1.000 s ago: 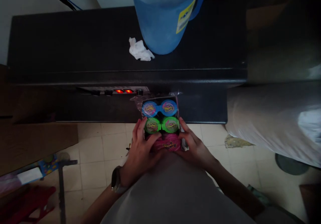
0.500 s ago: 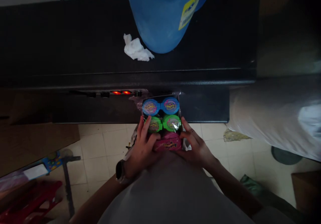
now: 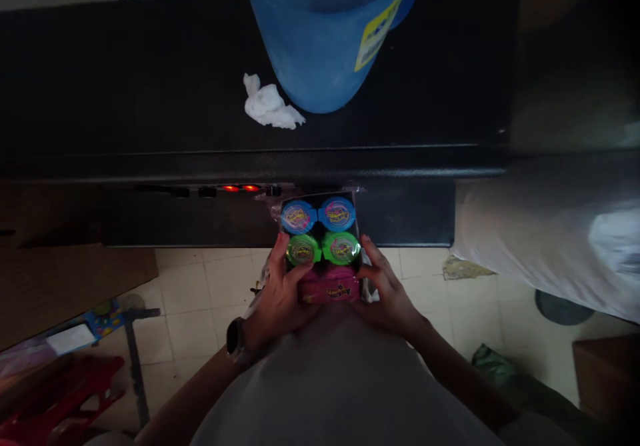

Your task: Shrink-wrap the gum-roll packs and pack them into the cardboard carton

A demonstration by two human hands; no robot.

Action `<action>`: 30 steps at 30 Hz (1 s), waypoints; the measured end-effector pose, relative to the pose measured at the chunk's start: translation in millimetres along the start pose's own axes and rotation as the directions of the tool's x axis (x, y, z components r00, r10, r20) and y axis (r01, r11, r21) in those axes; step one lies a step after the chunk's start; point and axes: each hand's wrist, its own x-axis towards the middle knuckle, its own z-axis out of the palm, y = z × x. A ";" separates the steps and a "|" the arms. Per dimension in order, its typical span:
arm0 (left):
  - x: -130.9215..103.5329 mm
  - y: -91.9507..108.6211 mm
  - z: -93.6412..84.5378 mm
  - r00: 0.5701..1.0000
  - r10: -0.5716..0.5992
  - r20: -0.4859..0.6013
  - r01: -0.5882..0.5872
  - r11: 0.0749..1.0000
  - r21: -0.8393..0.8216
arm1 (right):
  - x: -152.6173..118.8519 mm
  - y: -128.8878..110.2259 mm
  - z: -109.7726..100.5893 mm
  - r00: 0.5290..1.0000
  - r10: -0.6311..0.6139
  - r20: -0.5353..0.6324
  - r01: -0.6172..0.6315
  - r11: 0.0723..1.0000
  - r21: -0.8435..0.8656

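Observation:
A plastic-wrapped pack (image 3: pixel 330 291) with a pink printed front is held at my waist, just at the front of a black machine. Through its clear film show two blue round cases (image 3: pixel 337 215) in the far row and two green round cases (image 3: pixel 341 249) in the near row. My left hand (image 3: pixel 281 289), with a dark watch on its wrist, grips the left side, its thumb over the near left corner. My right hand (image 3: pixel 387 293) grips the right side with bent fingers. Loose film (image 3: pixel 275 209) sticks out at the pack's far left corner.
On the black surface (image 3: pixel 125 93) stand a blue container (image 3: pixel 320 59) with a yellow label and a crumpled white tissue (image 3: pixel 273 106). Red-lit switches (image 3: pixel 250 188) line the lower front edge. A red plastic stool (image 3: pixel 65 399) stands lower left; a cardboard box (image 3: pixel 607 373) sits lower right.
My left fingers have moved off the left green case to the pack's side, so that case shows more fully. The right hand keeps its grip.

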 end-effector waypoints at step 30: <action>0.6 -6.0 -8.6 1.000 0.005 0.025 -0.003 0.998 -0.070 | 76.4 -19.3 3.0 0.998 -0.059 0.005 0.058 0.970 -0.235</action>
